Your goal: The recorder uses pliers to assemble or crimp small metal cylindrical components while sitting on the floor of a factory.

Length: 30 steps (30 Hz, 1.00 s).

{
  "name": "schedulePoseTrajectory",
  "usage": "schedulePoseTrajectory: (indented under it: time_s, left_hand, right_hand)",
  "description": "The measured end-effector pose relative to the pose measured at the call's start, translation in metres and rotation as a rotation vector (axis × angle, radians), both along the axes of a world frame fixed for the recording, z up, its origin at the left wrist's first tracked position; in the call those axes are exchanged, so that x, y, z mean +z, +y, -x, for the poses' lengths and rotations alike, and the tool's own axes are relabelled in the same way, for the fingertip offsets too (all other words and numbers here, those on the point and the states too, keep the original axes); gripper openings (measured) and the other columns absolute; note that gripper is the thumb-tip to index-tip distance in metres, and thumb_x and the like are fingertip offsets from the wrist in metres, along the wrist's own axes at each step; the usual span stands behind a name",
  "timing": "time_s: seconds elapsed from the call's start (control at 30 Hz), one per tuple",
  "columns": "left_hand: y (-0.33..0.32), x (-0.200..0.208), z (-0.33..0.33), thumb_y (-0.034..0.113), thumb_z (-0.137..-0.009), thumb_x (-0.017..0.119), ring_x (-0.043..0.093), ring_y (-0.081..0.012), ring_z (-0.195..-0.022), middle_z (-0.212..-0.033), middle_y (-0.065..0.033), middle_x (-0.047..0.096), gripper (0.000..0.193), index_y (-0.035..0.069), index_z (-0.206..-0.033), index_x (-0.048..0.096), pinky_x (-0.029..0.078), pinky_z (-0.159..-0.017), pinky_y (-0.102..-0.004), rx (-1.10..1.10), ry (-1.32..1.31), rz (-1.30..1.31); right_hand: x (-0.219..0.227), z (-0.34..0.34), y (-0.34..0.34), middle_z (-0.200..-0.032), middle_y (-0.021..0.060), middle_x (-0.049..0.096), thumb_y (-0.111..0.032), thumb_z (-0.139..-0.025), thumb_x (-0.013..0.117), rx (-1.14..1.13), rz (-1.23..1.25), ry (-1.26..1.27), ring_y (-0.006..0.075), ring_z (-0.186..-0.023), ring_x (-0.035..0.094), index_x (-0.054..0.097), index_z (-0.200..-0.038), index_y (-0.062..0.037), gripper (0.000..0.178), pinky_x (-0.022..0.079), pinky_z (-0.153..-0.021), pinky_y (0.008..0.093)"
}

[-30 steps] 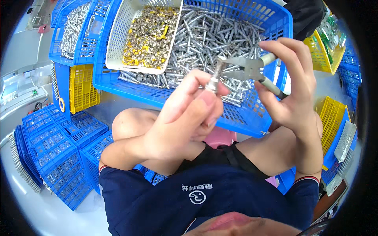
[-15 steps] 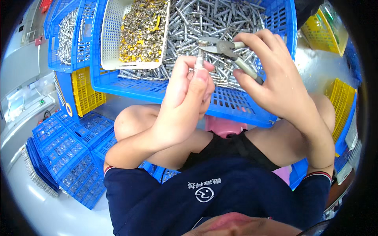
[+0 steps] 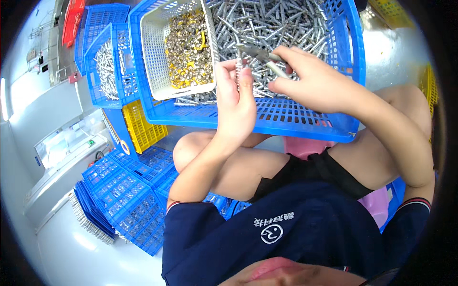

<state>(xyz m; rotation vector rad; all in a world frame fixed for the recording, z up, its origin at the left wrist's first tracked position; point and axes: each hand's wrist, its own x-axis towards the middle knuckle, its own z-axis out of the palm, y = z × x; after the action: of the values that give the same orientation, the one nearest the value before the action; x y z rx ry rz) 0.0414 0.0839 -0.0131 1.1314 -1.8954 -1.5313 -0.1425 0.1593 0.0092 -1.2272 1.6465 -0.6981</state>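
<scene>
My left hand (image 3: 234,107) holds a slim ribbed metal rod (image 3: 239,71) upright between thumb and fingers. In my right hand (image 3: 317,81) is a pair of cutting pliers (image 3: 275,70) with pale grey handles. Their jaws meet the rod close to its upper end; whether they grip it cannot be made out. Both hands are over the front of a large blue crate (image 3: 305,114) full of similar grey metal rods (image 3: 272,28). A white basket (image 3: 155,52) inside the crate, at its left, holds many small metal caps and yellow bits (image 3: 188,52).
Left of the crate stands another blue crate (image 3: 125,62) with shiny metal rods, above a yellow crate (image 3: 145,131). Stacked blue crates (image 3: 126,205) fill the lower left. My bare knees flank a pink stool (image 3: 305,148). Yellow crates (image 3: 431,90) show at the right edge.
The view has shifted, so the crates appear farther right. The plier jaws looked spread around the rod's top earlier; now they look closer together. Both hands keep their hold.
</scene>
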Motion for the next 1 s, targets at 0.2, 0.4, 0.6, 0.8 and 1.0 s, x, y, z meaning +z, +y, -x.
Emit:
schedulePoseTrajectory:
  time_s: [0.2,0.4,0.6,0.8,1.0]
  left_hand:
    - [-0.009,-0.002,0.007,0.018,-0.105,0.046,0.039,-0.0021,-0.071,-0.085,0.0019,0.049,0.017,0.005,-0.115,0.041,0.033,-0.06,-0.0184,-0.013,-0.049,0.169]
    - [-0.011,0.005,0.013,0.018,-0.105,0.046,0.039,-0.0019,-0.067,-0.081,0.0026,0.048,0.018,0.004,-0.115,0.04,0.032,-0.055,-0.0187,-0.013,-0.046,0.136]
    - [-0.005,0.01,0.01,0.013,-0.104,0.045,0.045,-0.0054,-0.079,-0.09,-0.0016,0.052,0.014,0.002,-0.113,0.041,0.039,-0.069,-0.0227,0.024,0.011,-0.078]
    - [0.002,0.013,0.006,0.02,-0.105,0.046,0.037,-0.0007,-0.061,-0.077,0.0035,0.046,0.017,0.006,-0.113,0.04,0.029,-0.049,-0.0178,0.004,-0.038,-0.102]
    - [0.006,0.011,0.002,0.018,-0.105,0.045,0.035,-0.0007,-0.057,-0.077,0.0029,0.045,0.015,0.006,-0.112,0.04,0.027,-0.046,-0.0184,-0.031,-0.035,-0.027]
  right_hand:
    - [0.011,0.005,-0.008,-0.083,0.0108,0.06,-0.034,-0.085,0.064,-0.013,-0.178,-0.306,0.0189,-0.078,0.056,0.058,-0.106,-0.0017,0.039,0.045,-0.073,0.0324]
    - [0.003,0.008,-0.004,-0.083,0.0078,0.06,-0.032,-0.088,0.061,-0.035,-0.182,-0.457,0.0158,-0.079,0.055,0.058,-0.101,-0.0018,0.033,0.045,-0.073,0.0316]
    - [0.007,0.005,0.004,-0.082,0.0068,0.059,-0.031,-0.089,0.06,-0.058,-0.157,-0.482,0.0146,-0.079,0.054,0.059,-0.099,-0.0015,0.031,0.044,-0.072,0.0315]
    - [0.01,0.008,0.007,-0.079,0.0071,0.057,-0.03,-0.089,0.058,-0.015,-0.245,-0.459,0.0153,-0.074,0.053,0.058,-0.098,-0.0007,0.031,0.044,-0.066,0.0325]
    - [0.012,0.004,0.014,-0.075,0.0083,0.055,-0.028,-0.088,0.055,-0.008,-0.212,-0.428,0.0159,-0.068,0.052,0.057,-0.096,0.0003,0.029,0.044,-0.062,0.034]
